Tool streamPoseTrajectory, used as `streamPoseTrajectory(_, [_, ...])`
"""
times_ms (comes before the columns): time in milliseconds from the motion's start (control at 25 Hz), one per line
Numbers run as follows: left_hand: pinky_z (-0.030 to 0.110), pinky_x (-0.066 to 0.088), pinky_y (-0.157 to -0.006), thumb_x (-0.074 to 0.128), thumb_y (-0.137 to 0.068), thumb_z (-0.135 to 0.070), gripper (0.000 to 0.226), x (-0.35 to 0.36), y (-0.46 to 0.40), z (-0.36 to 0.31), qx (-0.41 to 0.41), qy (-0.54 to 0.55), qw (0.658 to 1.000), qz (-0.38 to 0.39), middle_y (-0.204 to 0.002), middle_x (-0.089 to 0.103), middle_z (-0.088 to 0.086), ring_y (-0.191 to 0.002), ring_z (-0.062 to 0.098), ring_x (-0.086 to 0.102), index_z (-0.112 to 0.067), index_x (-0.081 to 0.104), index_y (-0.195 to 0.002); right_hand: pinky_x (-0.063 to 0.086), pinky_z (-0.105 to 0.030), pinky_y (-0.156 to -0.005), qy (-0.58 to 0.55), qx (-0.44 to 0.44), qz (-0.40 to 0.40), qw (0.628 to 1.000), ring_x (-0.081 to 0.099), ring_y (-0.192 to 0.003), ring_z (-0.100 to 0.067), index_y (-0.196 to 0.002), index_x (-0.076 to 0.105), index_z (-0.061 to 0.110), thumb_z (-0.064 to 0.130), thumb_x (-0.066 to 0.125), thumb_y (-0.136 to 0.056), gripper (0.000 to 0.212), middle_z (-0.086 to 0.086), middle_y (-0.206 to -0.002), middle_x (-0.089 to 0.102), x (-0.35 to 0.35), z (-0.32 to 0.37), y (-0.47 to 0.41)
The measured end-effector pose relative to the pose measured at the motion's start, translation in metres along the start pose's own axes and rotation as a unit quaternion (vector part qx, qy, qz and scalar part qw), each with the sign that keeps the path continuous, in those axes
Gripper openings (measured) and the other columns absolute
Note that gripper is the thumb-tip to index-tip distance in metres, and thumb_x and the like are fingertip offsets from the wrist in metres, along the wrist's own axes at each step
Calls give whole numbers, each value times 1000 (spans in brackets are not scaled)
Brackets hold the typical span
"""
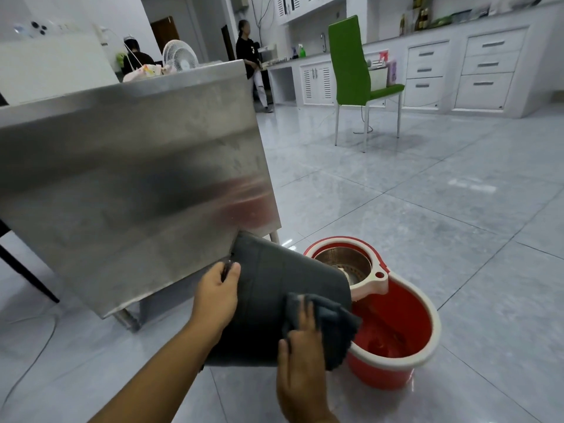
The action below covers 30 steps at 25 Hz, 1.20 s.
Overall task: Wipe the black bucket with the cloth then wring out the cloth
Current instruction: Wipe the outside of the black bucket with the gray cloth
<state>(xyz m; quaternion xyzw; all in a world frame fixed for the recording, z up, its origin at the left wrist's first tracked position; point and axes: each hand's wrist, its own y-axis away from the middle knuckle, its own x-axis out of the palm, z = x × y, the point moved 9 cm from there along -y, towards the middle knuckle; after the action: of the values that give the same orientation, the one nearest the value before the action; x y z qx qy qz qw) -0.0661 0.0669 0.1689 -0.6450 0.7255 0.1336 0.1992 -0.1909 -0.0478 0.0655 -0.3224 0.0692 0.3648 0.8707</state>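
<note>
Two hands work on the black bucket [274,300], which is tipped on its side above the floor [457,209]; its long axis runs from lower left to upper right, with the far end lying over the rim of the red mop bucket [396,331] and the near end toward the person; which end is the mouth cannot be told. The left hand [216,297] grips the bucket's upper left edge, thumb curled over the rim and fingers hidden behind it; the right hand [300,355] presses the grey cloth [329,319] flat against the bucket's curved side, fingers spread over the folds and not clenched; a loose corner of the cloth hangs down toward the red mop bucket. The black bucket is just beside the lower corner of the steel counter [131,184], close to touching its side panel; the red mop bucket stands on the floor to the right, with a metal spinner basket [345,264] in its white upper part. A green chair [363,77] stands well apart on the tiles, in front of white cabinets [482,71]; two people are in the far background.
</note>
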Motion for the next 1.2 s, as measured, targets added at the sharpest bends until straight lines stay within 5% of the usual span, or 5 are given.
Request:
streamPoseTrajectory(400, [32, 43, -56, 56, -95, -33, 34, -11, 28, -10, 126, -104, 986, 16, -62, 60, 11, -62, 26, 60, -11, 56, -68, 47, -41, -78, -57, 265, 58, 961, 60, -83, -25, -90, 48, 17, 27, 40, -101, 16, -8, -88, 63, -37, -72, -49])
streamPoseTrajectory(600, [34, 44, -56, 52, -96, -34, 34, -12, 25, -17, 120, -100, 987, -31, -63, 60, 11, -60, 25, 58, -9, 57, -73, 24, -7, -103, -44, 200, -32, 978, 43, -118, -8, -129, 53, -3, 12, 41, -93, 40, 16, -150, 35, -3, -53, -3])
streamPoseTrajectory(760, [28, 36, -48, 53, -95, -35, 34, 9, 30, -9, 127, -146, 981, 19, -51, 50, 0, -46, 10, 46, -15, 50, -68, 18, -36, -118, -47, 41, 54, 997, 10, -150, -6, -141, 46, 6, 59, 27, -94, 73, 9, -165, 12, 22, 21, -9])
streamPoseTrajectory(1000, [17, 38, -51, 53, -95, -37, 31, 12, 39, -14, 160, -153, 974, 52, -59, 60, 0, -55, 10, 59, -20, 55, -69, 49, -50, -72, -119, 168, 35, 978, 56, -73, -18, -84, 47, 26, 37, 40, -95, 17, -1, -76, 58, -19, -23, -57])
streamPoseTrajectory(1200, [17, 32, -47, 52, -94, -38, 35, -8, 35, -27, 200, -181, 963, -20, -49, 46, -5, -44, 8, 46, -24, 44, -63, 43, -39, -77, -131, 362, 23, 922, 58, -87, -27, -79, 42, 23, 18, 44, -100, 22, -9, -88, 62, -21, -95, -9])
